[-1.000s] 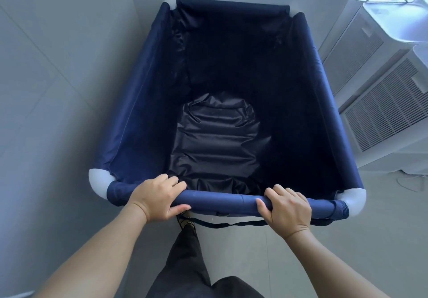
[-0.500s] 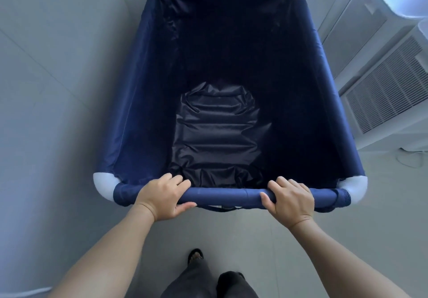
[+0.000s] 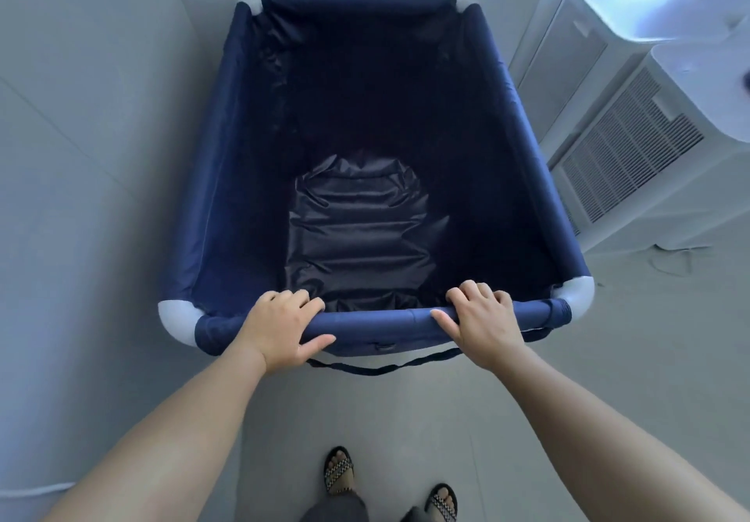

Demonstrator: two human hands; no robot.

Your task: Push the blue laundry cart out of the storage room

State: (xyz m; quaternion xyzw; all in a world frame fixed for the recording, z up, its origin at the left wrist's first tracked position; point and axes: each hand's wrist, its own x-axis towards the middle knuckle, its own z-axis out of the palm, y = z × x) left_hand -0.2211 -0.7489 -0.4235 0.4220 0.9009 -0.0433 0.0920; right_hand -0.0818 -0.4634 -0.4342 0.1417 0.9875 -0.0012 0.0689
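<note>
The blue laundry cart (image 3: pixel 227 180) fills the middle of the head view, a deep fabric bin with white corner joints and nothing inside but its crumpled dark lining. Its near rail (image 3: pixel 381 324) runs across in front of me. My left hand (image 3: pixel 282 328) is wrapped over the rail's left part, fingers inside, thumb along the front. My right hand (image 3: pixel 481 324) grips the rail's right part the same way. A dark strap hangs below the rail.
A pale tiled wall (image 3: pixel 81 156) stands close along the cart's left side. White air-conditioner units (image 3: pixel 625 148) with louvred grilles stand close on the right, a cable on the floor beside them. My sandalled feet (image 3: pixel 339 469) are on the grey floor behind the cart.
The cart sits a little farther from my body and my arms are more stretched. Both feet have come into view. The units on the right show more of their tops. Both grips are unchanged.
</note>
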